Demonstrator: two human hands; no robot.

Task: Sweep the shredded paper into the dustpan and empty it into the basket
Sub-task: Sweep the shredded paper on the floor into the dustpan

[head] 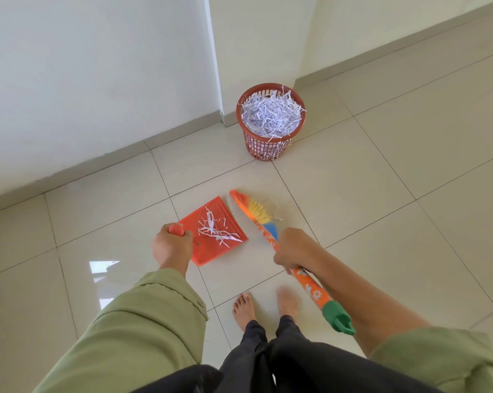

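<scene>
My left hand (172,246) grips the handle of a red dustpan (208,251), which is held low over the tiled floor. A few white paper shreds (215,229) lie in its pan. My right hand (295,248) grips the orange flowered handle of a broom (310,287); its yellow and blue bristles (260,212) sit just right of the dustpan's open edge. A red mesh basket (268,150) stands farther ahead by the wall corner, heaped with shredded paper (270,114).
White walls with a beige skirting run along the left and far right, meeting at a projecting corner (224,120) behind the basket. My bare feet (243,309) stand on the glossy beige tiles just below the dustpan.
</scene>
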